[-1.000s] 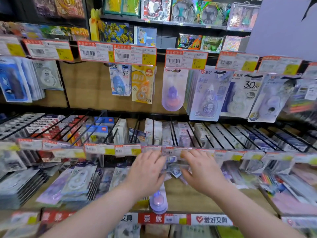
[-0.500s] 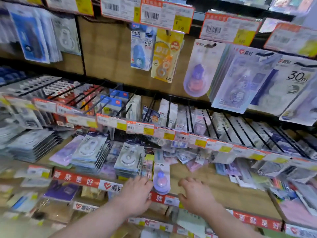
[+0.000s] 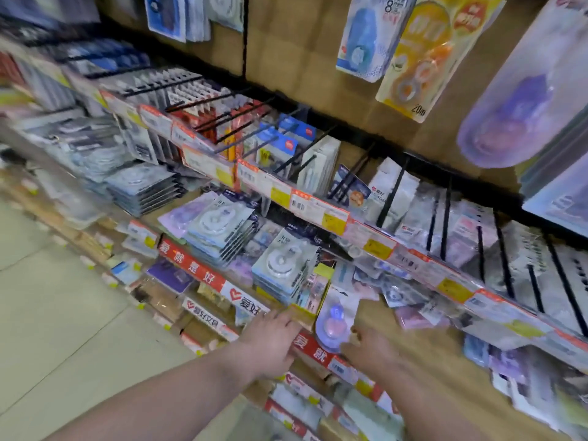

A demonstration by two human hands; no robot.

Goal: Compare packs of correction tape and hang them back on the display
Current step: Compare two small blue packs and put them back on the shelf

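Observation:
A clear pack of correction tape with a purple and pink dispenser (image 3: pixel 335 321) lies on the wooden shelf (image 3: pixel 445 361), its bottom end over the red shelf-edge strip (image 3: pixel 311 346). My left hand (image 3: pixel 270 342) is just left of the pack, fingers stretched out over the shelf edge. On the pack's right side is my right hand (image 3: pixel 370 348), its fingertips at the pack's lower right corner; the blur hides whether they touch. Neither hand holds anything.
Stacks of white correction tape packs (image 3: pixel 283 262) lie on the shelf behind my hands. A row of black hooks with price tags (image 3: pixel 318 208) juts out above them. Blue (image 3: pixel 366 36), yellow (image 3: pixel 426 58) and purple (image 3: pixel 521 100) packs hang higher up. Tiled floor (image 3: pixel 63 313) is at left.
My hands have come down from the hook row to the lower shelf edge on either side of the purple pack. The view has tilted down and left.

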